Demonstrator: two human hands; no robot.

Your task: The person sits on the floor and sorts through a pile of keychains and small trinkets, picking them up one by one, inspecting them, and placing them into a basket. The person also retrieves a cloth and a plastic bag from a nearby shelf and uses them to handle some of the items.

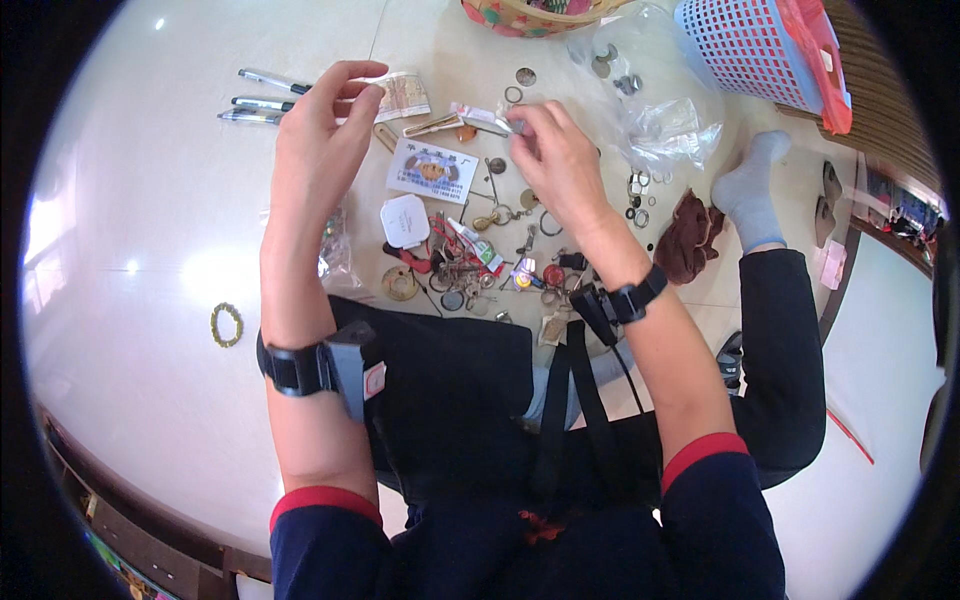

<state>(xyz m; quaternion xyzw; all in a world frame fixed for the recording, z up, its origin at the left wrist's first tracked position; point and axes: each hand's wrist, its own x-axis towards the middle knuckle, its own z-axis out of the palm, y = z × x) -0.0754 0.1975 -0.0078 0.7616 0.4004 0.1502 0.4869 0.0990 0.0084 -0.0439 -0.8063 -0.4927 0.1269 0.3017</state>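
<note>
My left hand (322, 120) hovers by the pens (262, 105) and a banknote (403, 96), fingers curved and apart, with nothing seen between them. My right hand (555, 157) has thumb and fingertips together around a small, shiny item (514, 125) that I cannot identify, beside a small printed packet (472, 112). Between the hands lie a printed card (432, 171), a white rounded case (405, 221) and an orange bead (466, 133). Closer to my legs, a small tube (486, 255), a red round piece (553, 275), a stone ring disc (400, 283) and key rings form a loose pile.
A woven basket (517, 22) and a blue plastic basket (750, 60) stand at the far side, near a clear plastic bag (660, 112). Brown cloth (686, 238) lies by my foot. A green bead bracelet (226, 325) rests at the left. Small rings (641, 218) lie right of my right hand.
</note>
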